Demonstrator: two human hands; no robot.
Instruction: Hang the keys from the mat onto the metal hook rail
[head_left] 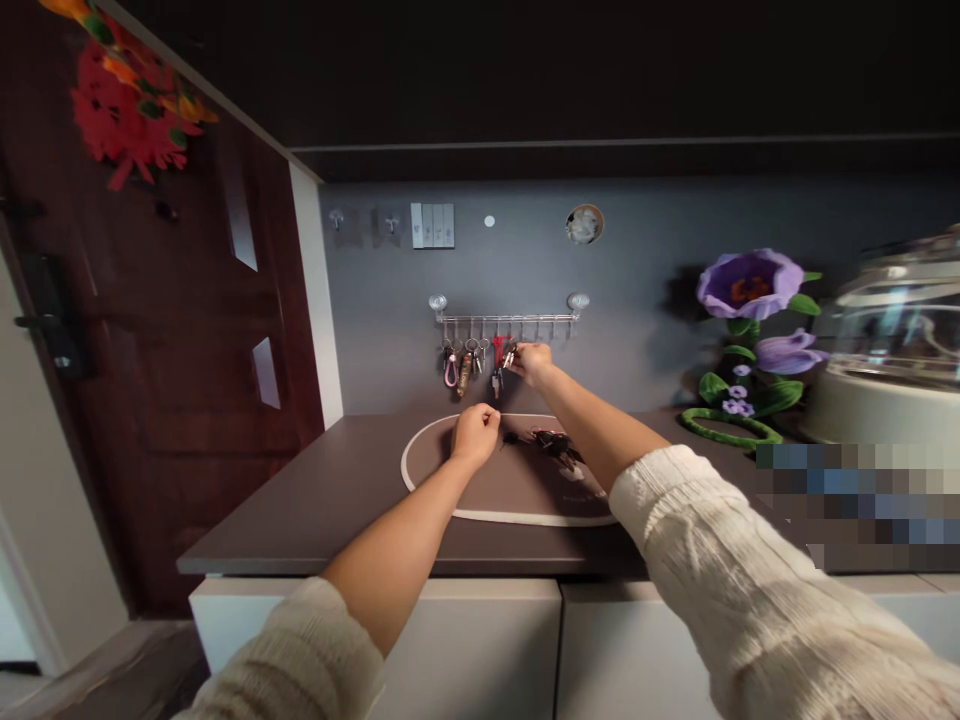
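My right hand (534, 362) is raised to a clear hook rail (510, 319) on the grey wall, its fingers pinched on small metallic keys (510, 357) just below the hooks. Left of it hang several key sets, including one with a pink loop (451, 371), one with a brown tag (464, 374) and one with a red strap (498, 352). Lower down, my left hand (477, 434) hovers over an oval brown mat (480, 516) with curled fingers; whatever they hold, if anything, is hidden. A pile of dark keys (556, 446) lies on the mat beneath my right forearm.
The mat lies on a dark countertop (300, 500) above white cabinet doors (487, 640). A purple artificial flower (750, 285) and a glass-topped appliance (892, 350) stand at right. A dark red door (217, 400) is at left. A dark cabinet (562, 80) hangs overhead.
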